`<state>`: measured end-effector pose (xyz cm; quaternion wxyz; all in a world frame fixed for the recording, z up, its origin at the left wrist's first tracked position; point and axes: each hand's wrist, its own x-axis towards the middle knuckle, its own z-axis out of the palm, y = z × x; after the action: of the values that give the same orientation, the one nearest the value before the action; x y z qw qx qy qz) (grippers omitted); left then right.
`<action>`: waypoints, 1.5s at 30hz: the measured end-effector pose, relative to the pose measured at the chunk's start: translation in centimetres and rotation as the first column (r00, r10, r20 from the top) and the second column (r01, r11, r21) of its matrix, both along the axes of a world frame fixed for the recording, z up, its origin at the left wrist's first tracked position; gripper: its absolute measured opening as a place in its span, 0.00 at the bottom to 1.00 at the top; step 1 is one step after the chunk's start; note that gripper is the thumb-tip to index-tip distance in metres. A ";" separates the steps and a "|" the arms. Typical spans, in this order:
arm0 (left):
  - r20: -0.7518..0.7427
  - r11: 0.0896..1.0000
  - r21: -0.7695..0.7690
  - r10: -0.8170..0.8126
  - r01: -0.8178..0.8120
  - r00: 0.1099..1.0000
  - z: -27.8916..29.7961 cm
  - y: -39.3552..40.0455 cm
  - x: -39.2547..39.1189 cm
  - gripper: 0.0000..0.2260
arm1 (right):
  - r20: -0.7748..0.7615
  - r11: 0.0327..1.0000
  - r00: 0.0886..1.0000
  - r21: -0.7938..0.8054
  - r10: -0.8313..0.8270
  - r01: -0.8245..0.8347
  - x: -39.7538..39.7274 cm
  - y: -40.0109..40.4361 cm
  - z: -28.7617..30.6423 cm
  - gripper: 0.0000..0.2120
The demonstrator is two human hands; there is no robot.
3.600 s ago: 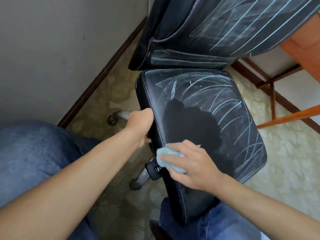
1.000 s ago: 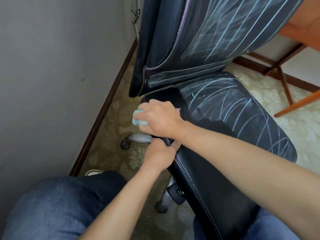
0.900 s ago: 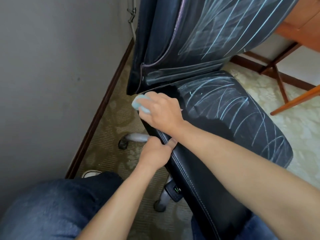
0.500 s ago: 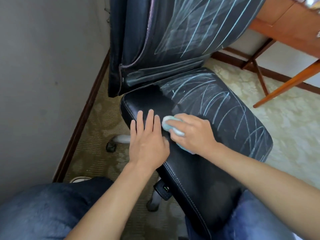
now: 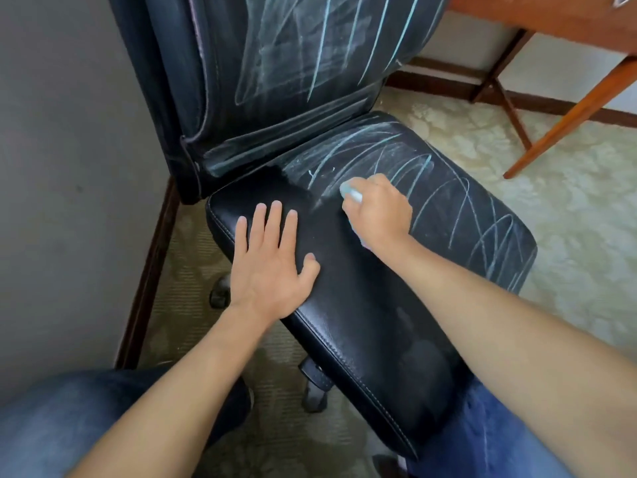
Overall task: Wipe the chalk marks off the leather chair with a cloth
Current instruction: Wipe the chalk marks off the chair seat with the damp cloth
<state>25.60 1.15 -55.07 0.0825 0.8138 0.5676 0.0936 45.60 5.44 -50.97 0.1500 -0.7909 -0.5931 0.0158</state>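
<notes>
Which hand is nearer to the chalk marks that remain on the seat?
Right. The right hand presses the cloth at the edge of the chalk marks; the left hand lies flat on the clean part, apart from them.

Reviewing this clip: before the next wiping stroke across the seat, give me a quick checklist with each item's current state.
1. Cloth held in the right hand: ok, the grip is closed on it.
2. Cloth pressed to the seat at the edge of the chalk marks: ok.
3. Left hand bracing the chair: ok, flat and open on the wiped part.
4. Left hand out of the stroke's path: ok, the marks lie on the far side of the cloth from it.
5. Seat fully clean: not ok, its far half is scribbled.
6. Backrest clean: not ok, streaked with chalk.
7. Cloth face usable: cannot tell, hidden under the hand.
</notes>
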 end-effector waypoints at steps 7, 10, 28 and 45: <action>-0.050 1.000 -0.017 -0.007 0.006 0.999 0.4 -2.3 0.1 0.38 | 0.042 0.913 0.912 -0.023 0.408 -0.407 -0.8 -1.5 0.7 0.12; -0.067 1.000 0.022 0.016 -0.015 0.998 0.7 -3.0 0.4 0.39 | -0.044 0.999 0.998 0.003 0.034 -0.034 0.7 1.1 1.2 0.07; -0.059 0.990 0.050 0.136 -0.134 0.989 0.2 -0.3 0.9 0.44 | 0.088 0.904 0.900 -0.009 0.427 -0.428 0.2 5.7 0.3 0.11; 0.061 0.988 0.046 0.146 -0.149 0.987 -0.1 -0.5 0.7 0.42 | -0.083 0.754 0.757 -0.070 0.648 -0.653 -5.3 6.4 0.3 0.17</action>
<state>26.34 0.63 -55.15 0.0710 0.7685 0.6210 0.1371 40.30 11.82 -50.64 0.1135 -0.5410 -0.8252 0.1160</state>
